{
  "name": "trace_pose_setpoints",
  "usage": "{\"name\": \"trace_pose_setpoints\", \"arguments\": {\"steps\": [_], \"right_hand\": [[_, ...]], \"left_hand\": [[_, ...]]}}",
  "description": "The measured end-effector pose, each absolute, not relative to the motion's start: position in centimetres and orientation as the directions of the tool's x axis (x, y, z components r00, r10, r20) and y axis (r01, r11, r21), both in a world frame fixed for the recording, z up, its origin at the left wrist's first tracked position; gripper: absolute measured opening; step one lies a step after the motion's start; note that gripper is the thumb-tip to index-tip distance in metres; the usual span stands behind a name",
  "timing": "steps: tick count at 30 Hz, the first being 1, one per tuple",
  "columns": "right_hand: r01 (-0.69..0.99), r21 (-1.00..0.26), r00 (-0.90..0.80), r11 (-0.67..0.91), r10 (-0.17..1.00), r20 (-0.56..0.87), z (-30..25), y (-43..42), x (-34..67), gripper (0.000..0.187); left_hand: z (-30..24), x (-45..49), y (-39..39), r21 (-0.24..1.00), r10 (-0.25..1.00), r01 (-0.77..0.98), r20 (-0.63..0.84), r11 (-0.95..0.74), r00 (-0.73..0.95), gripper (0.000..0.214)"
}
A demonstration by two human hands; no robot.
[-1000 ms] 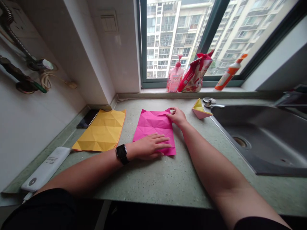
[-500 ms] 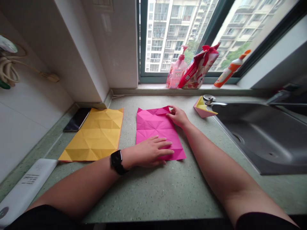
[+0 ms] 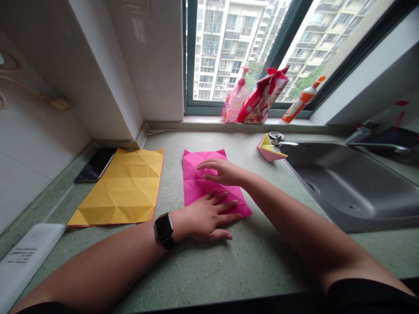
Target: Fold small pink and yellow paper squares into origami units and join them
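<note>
Paper (image 3: 199,186), pink, creased, lies on the desk (image 3: 248,266) beneath the flat-spread left hand (image 3: 207,218) and the right hand (image 3: 225,172), fingers parted.

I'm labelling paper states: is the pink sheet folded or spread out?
Spread out: the pink sheet lies open, creases crossing its visible face, the left hand splayed over its near part.

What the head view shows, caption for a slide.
Left hand spread on creased pink paper, right hand over it, yellow paper alongside.
</note>
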State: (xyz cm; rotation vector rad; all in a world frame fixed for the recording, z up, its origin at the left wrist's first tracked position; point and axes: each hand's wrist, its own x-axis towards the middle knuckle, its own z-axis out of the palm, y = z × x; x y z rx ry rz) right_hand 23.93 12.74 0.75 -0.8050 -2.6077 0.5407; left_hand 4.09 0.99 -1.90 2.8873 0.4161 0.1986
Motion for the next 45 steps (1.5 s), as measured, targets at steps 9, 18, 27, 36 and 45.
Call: {"name": "trace_pose_setpoints", "arguments": {"steps": [9,18,27,36,45], "right_hand": [[0.384,-0.396,-0.904,0.834,0.428,0.026,-2.9,14.8,21.6,0.069],[0.438,-0.271,-0.885,0.857,0.465,0.039,-4.5,20.1,18.7,0.087],[0.584,-0.197,-0.804,0.787,0.595,-0.005,-3.8,24.1,18.4,0.088],[0.502,-0.313,-0.804,0.806,0.568,0.173,-0.4,16.3,23.6,0.060],[0.467,-0.301,-0.860,0.831,0.506,0.064,-3.6,13.2,25.1,0.069]], "left_hand": [[-1.0,4.2,0.6,0.273,0.275,0.241,0.091,-0.931,0.957,0.074],[0.2,4.4,0.4,0.352,0.320,0.296,0.011,-0.888,0.947,0.072],[-0.1,4.3,0.2,0.311,0.318,0.287,0.054,-0.906,0.946,0.074],[-1.0,4.4,0.3,0.288,0.309,0.274,0.086,-0.918,0.947,0.071],[-0.6,4.3,0.4,0.317,0.305,0.274,0.051,-0.908,0.951,0.072]]}}
